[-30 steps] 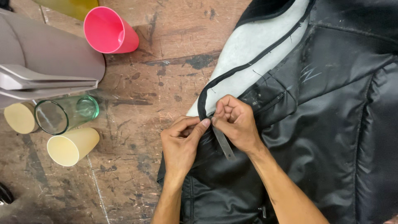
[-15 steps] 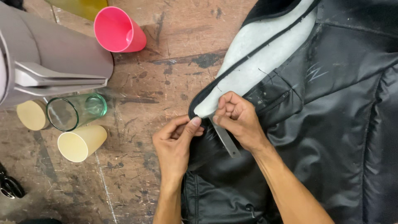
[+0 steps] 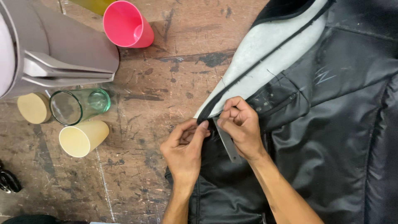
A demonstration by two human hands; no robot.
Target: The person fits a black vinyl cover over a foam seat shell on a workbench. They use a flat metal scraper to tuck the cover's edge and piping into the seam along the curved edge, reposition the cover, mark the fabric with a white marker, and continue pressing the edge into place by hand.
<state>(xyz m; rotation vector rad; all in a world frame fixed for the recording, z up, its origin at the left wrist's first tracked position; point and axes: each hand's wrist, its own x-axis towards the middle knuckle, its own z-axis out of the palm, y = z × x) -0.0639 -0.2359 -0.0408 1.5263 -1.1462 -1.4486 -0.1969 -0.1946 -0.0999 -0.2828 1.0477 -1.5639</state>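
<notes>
A black padded jacket (image 3: 331, 124) with a pale grey lining (image 3: 265, 62) lies spread over the right half of a worn wooden table (image 3: 166, 74). My left hand (image 3: 184, 151) pinches the jacket's front edge at the seam. My right hand (image 3: 242, 126) grips a thin grey metal blade (image 3: 228, 143) that points down and to the right. Its upper end meets the same seam, between my two thumbs. Both hands are closed and nearly touching.
A pink cup (image 3: 126, 25) lies on its side at the top. A large grey plastic jug (image 3: 49, 58) fills the upper left. Below it lie a clear green glass (image 3: 78, 105) and two cream cups (image 3: 83, 137) (image 3: 34, 108). A dark object (image 3: 8, 181) sits at the left edge.
The view has shifted, so everything sits lower and to the right in the frame. My hands stay at the same spot on the seam, fingers working slightly.
</notes>
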